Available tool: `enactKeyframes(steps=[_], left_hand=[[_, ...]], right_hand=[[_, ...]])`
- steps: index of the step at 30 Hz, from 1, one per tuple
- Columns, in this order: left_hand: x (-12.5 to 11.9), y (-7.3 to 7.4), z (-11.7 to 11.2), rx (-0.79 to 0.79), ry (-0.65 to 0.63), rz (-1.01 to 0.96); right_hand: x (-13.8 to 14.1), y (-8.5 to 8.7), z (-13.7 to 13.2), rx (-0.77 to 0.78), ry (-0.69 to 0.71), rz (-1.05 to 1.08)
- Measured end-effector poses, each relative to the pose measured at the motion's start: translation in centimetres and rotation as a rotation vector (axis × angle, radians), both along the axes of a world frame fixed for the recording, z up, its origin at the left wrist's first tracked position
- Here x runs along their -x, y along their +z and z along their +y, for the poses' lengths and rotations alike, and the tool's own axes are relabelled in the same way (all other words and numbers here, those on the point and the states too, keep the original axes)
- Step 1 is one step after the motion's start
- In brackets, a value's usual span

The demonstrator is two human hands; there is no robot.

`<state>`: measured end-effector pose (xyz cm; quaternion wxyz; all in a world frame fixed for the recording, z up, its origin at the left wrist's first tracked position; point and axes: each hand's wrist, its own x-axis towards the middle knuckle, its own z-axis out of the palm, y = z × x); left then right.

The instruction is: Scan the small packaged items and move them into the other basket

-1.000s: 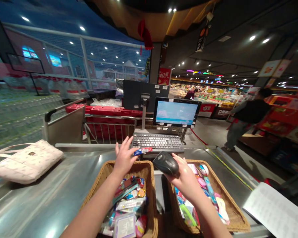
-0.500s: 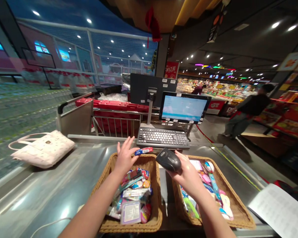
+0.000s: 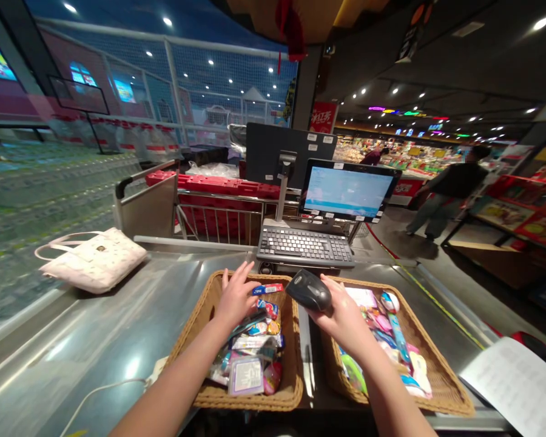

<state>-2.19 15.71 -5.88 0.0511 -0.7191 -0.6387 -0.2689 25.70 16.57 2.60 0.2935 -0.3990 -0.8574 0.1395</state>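
Blue-and-red packet (image 3: 267, 289) pinched in left hand (image 3: 236, 298) fingertips over left wicker basket (image 3: 209, 388) | right hand (image 3: 346, 318) clamped around black scanner (image 3: 309, 290), aimed at it | risk: thin fingertip pinch, packet could slip into basket; tilted barcode may not read | packet small, flat, glossy.

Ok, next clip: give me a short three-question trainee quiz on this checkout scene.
1. Which hand holds the black handheld barcode scanner?
2. True or false: the small blue-and-red packet in the left hand is above the left woven wicker basket.
3. Where does the pale quilted handbag lie: A) inside the right woven wicker basket, B) on the steel counter to the left, C) on the grey keyboard?

Key: 1. The right hand. 2. True. 3. B.
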Motion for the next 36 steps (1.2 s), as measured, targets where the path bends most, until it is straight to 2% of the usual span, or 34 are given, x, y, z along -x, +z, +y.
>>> enactKeyframes(steps=[6, 15, 22, 26, 29, 31, 33, 36], left_hand=[[0.1, -2.3, 0.3, 0.058, -0.058, -0.006], [-0.6, -5.2, 0.2, 0.166, -0.12, -0.005], [-1.6, -6.4, -0.2, 0.308, -0.187, 0.069], [-2.2, -7.2, -0.4, 0.38, -0.273, 0.13], [-2.3, -7.2, -0.7, 0.439, -0.337, 0.152], [-2.3, -6.8, -0.7, 0.459, -0.344, 0.159], [-2.4, -5.9, -0.5, 0.419, -0.314, 0.158], [-3.2, -4.0, 0.4, 0.28, -0.257, 0.145]], right_hand=[[0.2, -0.3, 0.0, 0.041, -0.008, -0.017], [0.2, -1.7, -0.1, 0.159, -0.002, -0.041], [0.1, -1.8, -0.3, 0.176, -0.003, -0.031], [-0.2, -1.9, -0.4, 0.201, -0.047, -0.017], [-0.7, -1.7, -0.7, 0.205, -0.056, 0.019], [-1.4, -1.3, -0.9, 0.211, -0.043, 0.046], [-2.4, -1.0, -1.0, 0.205, -0.047, 0.074], [-4.5, -0.8, -1.1, 0.146, -0.114, 0.085]])
